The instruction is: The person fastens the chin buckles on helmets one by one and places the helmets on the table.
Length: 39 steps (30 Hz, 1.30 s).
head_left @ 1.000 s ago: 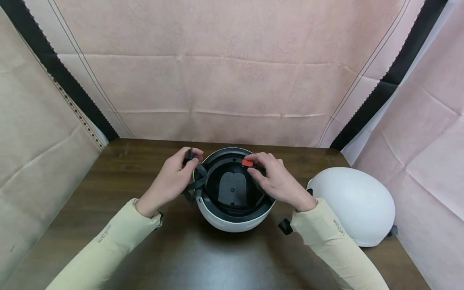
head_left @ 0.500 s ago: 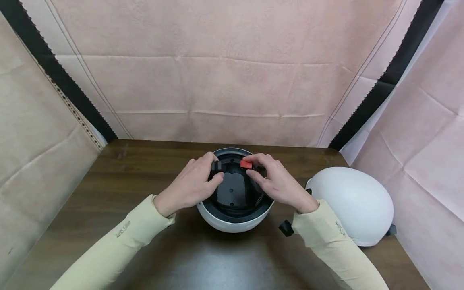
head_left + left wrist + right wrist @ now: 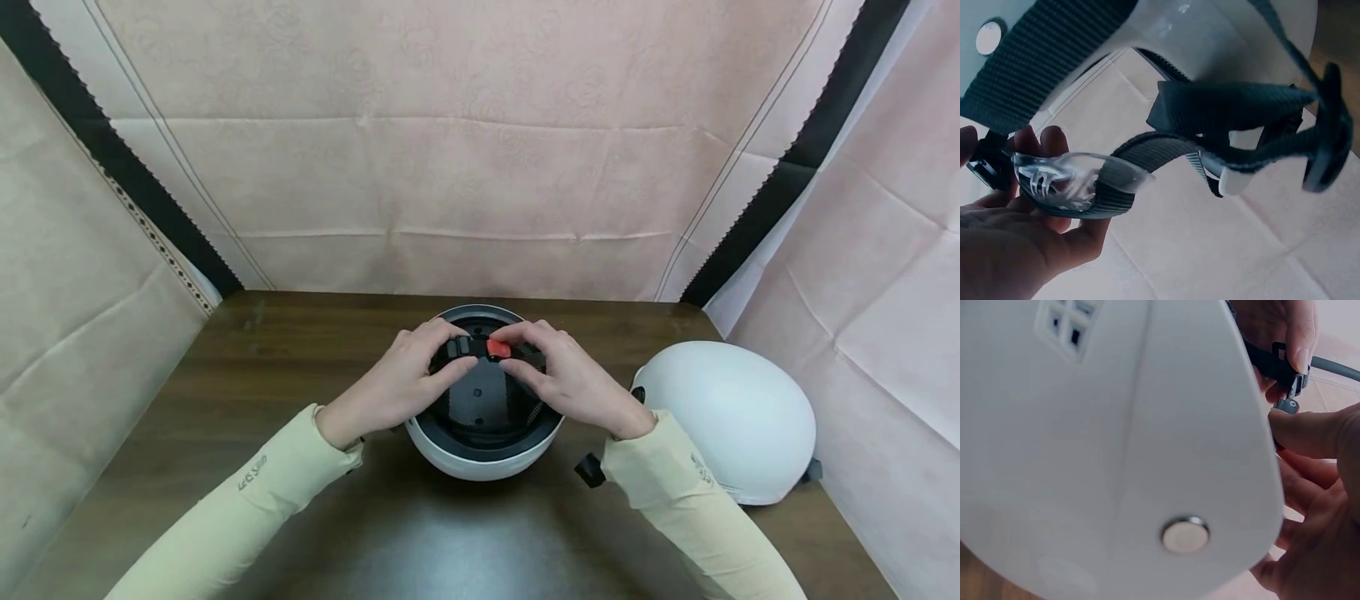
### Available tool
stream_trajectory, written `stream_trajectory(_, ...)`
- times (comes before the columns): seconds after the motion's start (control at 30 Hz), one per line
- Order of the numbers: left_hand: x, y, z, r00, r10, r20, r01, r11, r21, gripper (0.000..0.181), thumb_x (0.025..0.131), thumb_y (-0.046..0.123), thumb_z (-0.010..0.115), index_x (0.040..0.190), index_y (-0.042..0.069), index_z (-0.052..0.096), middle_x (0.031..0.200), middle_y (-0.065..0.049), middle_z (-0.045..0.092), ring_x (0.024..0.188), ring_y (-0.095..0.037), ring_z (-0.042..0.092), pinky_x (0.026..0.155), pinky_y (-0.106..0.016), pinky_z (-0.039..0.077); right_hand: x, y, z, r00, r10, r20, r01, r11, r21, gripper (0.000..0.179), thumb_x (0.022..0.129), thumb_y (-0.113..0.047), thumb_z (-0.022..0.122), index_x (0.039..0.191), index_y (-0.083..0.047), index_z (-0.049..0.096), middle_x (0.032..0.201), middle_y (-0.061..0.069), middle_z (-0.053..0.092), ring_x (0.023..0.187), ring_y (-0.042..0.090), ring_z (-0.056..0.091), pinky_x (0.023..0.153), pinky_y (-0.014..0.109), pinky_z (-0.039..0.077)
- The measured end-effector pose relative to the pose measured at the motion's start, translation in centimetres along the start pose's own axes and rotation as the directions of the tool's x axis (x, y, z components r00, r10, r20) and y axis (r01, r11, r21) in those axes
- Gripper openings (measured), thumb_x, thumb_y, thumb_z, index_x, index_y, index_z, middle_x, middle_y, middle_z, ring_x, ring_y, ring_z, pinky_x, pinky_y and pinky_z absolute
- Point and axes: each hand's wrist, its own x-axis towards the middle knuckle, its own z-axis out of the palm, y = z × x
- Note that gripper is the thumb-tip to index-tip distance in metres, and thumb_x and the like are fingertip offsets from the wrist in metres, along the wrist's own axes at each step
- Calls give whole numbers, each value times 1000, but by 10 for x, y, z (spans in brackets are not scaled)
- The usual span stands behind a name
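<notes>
A white helmet [image 3: 483, 468] lies upside down on the table, its black padded lining facing up. Over its opening, my left hand [image 3: 405, 379] pinches the black half of the chin strap buckle [image 3: 459, 347]. My right hand [image 3: 558, 375] pinches the buckle's red-tabbed half [image 3: 497, 348], and the two ends meet in the middle. In the left wrist view, black webbing straps [image 3: 1229, 106] run from the helmet to the fingers, with a clear plastic piece [image 3: 1066, 181] on one. The white shell [image 3: 1104, 456] fills most of the right wrist view and partly covers the fingers.
A second white helmet [image 3: 727, 421] sits dome up at the right, beside the right forearm, with a black strap end [image 3: 590, 471] near the sleeve. The brown wooden table [image 3: 315, 533] is bordered by pale cloth walls [image 3: 480, 183].
My left hand has carried the black buckle half from the helmet's left rim to over its middle. My right hand has shifted slightly left, bringing the red-tabbed half up against it.
</notes>
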Motion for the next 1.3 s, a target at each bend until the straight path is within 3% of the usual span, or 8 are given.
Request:
stream_trajectory(0.2,0,-1,1,1000,17,1,-17,1000,3,35,96,40,59,122,16,60,118,3,58,110,-16,49,98,-45,31,0,1,1,999,-34,-1,34,999,15,37,93,-20,67,128,-23,58,122,-7,57,109,14,51,93,42,45)
stream_trajectory(0.87,1,-6,2,1000,4,30,-4,1000,10,43,95,44,59,127,16,62,125,-1,58,114,-20,49,99,-48,31,1,2,5,998,-69,-9,70,997,37,37,92,-20,68,128,-22,58,122,-7,57,109,13,51,91,39,47)
stream_trajectory(0.97,3,-6,2,1000,16,4,-16,999,-30,40,95,38,62,126,12,61,123,-2,61,106,-19,54,96,-45,40,1,2,6,997,-71,-17,71,997,41,36,93,-23,67,128,-22,59,122,-8,57,109,12,50,92,40,45)
stream_trajectory(1.1,5,-6,3,998,60,-33,-62,996,-66,32,93,29,67,120,10,63,113,-2,66,92,-16,59,80,-39,52,0,3,6,997,-67,-32,68,997,40,35,93,-26,67,127,-24,59,121,-9,57,109,12,49,93,44,41)
stream_trajectory(1.3,6,-6,4,996,79,-51,-81,996,-36,31,90,25,71,116,8,66,114,-3,67,98,-17,59,85,-43,51,1,3,7,996,-86,-38,88,995,47,34,93,-23,68,126,-23,60,118,-9,57,107,11,49,94,44,35)
